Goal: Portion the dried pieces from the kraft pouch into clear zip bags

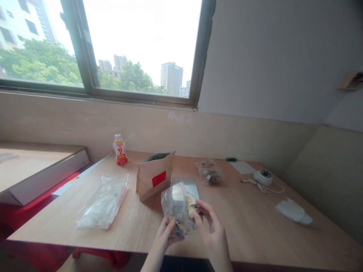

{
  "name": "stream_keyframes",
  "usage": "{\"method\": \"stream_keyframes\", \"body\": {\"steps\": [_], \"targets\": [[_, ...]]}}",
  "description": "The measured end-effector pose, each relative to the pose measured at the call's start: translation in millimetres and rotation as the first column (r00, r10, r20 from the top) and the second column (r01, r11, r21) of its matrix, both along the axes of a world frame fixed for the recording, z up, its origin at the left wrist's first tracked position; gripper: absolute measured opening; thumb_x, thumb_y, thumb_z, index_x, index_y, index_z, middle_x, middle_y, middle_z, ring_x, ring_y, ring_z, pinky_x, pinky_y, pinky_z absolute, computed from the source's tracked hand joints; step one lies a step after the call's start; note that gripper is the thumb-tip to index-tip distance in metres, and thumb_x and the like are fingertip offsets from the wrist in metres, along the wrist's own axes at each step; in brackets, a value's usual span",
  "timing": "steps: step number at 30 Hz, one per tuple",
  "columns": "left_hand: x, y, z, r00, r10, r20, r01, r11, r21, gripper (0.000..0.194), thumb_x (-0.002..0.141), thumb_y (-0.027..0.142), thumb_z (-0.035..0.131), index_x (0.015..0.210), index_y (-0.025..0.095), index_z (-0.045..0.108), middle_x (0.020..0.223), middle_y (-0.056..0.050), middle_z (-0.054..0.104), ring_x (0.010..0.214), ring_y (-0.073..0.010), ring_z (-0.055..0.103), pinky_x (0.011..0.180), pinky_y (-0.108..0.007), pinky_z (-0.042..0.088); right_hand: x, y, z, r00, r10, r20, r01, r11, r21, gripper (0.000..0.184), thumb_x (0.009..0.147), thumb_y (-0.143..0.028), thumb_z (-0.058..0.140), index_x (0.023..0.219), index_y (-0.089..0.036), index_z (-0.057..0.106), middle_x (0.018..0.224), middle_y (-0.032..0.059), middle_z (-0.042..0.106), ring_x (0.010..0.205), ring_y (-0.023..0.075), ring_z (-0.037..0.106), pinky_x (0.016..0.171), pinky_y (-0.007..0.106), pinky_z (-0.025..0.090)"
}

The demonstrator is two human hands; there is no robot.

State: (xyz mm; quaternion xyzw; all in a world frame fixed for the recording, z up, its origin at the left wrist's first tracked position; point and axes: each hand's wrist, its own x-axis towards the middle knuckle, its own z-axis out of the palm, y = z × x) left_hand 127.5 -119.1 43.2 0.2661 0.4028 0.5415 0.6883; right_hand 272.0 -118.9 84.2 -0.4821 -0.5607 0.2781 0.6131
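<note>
Both of my hands are at a clear zip bag above the front of the table. My left hand grips its lower left part, where small brown and dark pieces show through the plastic. At the right side, my right hand has its fingers closed around a pale, cream-coloured piece at the bag; whether this piece lies inside or outside the plastic I cannot tell. Just behind stands an open brown paper pouch with a red label. A flat silvery plate lies partly hidden behind the bag.
Clear zip bags lie at the left. Further back are a white and red bottle and another zip bag with small items. A white dome camera with cable and a white folded tissue are at the right.
</note>
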Motion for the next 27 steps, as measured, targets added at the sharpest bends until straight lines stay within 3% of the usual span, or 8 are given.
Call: {"method": "stream_keyframes", "body": {"steps": [6, 12, 18, 23, 27], "targets": [[-1, 5, -7.5, 1.0, -0.005, -0.015, 0.005, 1.0, -0.014, 0.052, 0.058, 0.05, 0.076, 0.094, 0.017, 0.06, 0.099, -0.009, 0.066, 0.089, -0.0281, 0.064, 0.07, -0.038, 0.055, -1, -9, 10.7, 0.985, -0.13, -0.113, 0.122, 0.989, -0.079, 0.037, 0.078, -0.041, 0.064, 0.108, -0.019, 0.063, 0.099, 0.0083, 0.069, 0.088, 0.0201, 0.064, 0.076, 0.028, 0.053], [-4, 9, -13.7, 1.0, -0.009, -0.021, 0.009, 1.0, -0.011, 0.053, 0.055, 0.05, 0.078, 0.093, 0.017, 0.06, 0.097, -0.01, 0.064, 0.088, -0.0283, 0.064, 0.069, -0.038, 0.055, 9, -6, 10.1, 0.968, -0.137, -0.21, 0.108, 0.984, -0.145, 0.044, 0.076, -0.043, 0.066, 0.111, -0.017, 0.061, 0.1, 0.0098, 0.069, 0.084, 0.021, 0.065, 0.07, 0.029, 0.053], [-6, 14, -21.7, 0.998, -0.002, -0.07, 0.002, 1.0, -0.01, 0.059, 0.048, 0.055, 0.079, 0.09, 0.017, 0.061, 0.096, -0.009, 0.062, 0.088, -0.0293, 0.062, 0.066, -0.039, 0.055, 2, -3, 9.9, 0.925, -0.169, -0.34, 0.137, 0.984, -0.116, 0.042, 0.074, -0.044, 0.068, 0.105, -0.017, 0.063, 0.101, 0.0099, 0.068, 0.086, 0.0207, 0.064, 0.069, 0.027, 0.051], [-6, 13, -24.2, 0.989, -0.028, -0.144, 0.031, 0.999, 0.013, 0.061, 0.049, 0.059, 0.075, 0.092, 0.018, 0.063, 0.102, -0.011, 0.065, 0.098, -0.0324, 0.061, 0.068, -0.037, 0.053, 5, 7, -2.5, 0.913, -0.12, -0.389, 0.051, 0.982, -0.182, 0.047, 0.07, -0.047, 0.07, 0.105, -0.017, 0.064, 0.098, 0.0092, 0.069, 0.083, 0.0205, 0.064, 0.067, 0.027, 0.051], [-7, 10, -23.7, 0.983, -0.042, -0.181, 0.05, 0.998, 0.041, 0.064, 0.057, 0.06, 0.071, 0.107, 0.021, 0.06, 0.12, -0.012, 0.06, 0.109, -0.0327, 0.056, 0.073, -0.036, 0.053, 6, 11, -10.9, 0.916, -0.079, -0.393, -0.036, 0.96, -0.278, 0.052, 0.067, -0.05, 0.071, 0.106, -0.016, 0.064, 0.099, 0.0093, 0.069, 0.075, 0.0187, 0.063, 0.064, 0.027, 0.05]]}}
